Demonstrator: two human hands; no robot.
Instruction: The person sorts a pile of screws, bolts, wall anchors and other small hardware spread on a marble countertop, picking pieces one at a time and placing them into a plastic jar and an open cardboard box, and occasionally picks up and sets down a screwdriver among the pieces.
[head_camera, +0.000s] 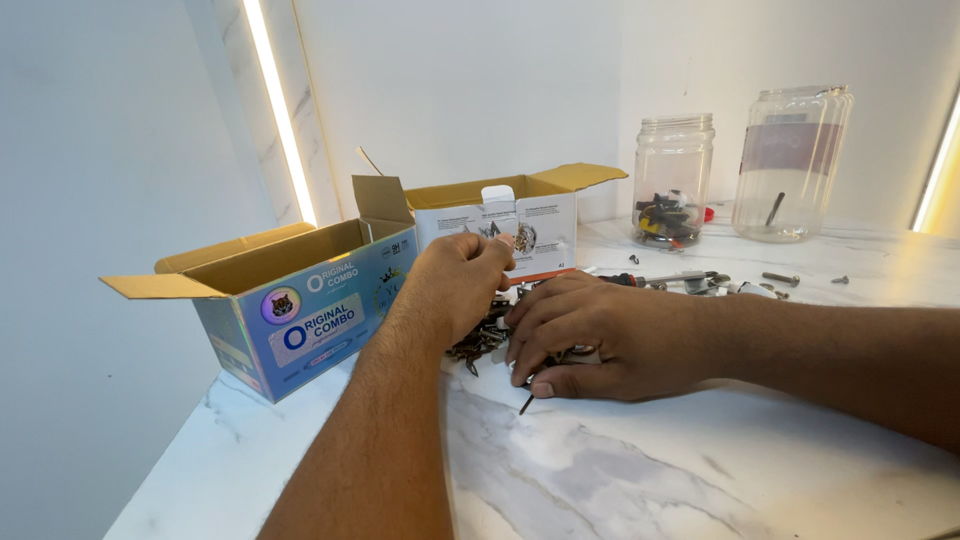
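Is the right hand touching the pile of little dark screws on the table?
Touching. In the head view, the right hand lies flat on the pile of dark screws, fingers spread over it, with one screw poking out under the fingertips.

Bright, even light; glowing wall strips (281, 110) upper left and right edge; soft shadows; sharp focus, slight edge stretch.

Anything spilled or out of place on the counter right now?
Yes. Dark screws lie heaped loose on the marble counter under both hands, and more screws are scattered by the two jars. One screw sticks out beneath the right hand.
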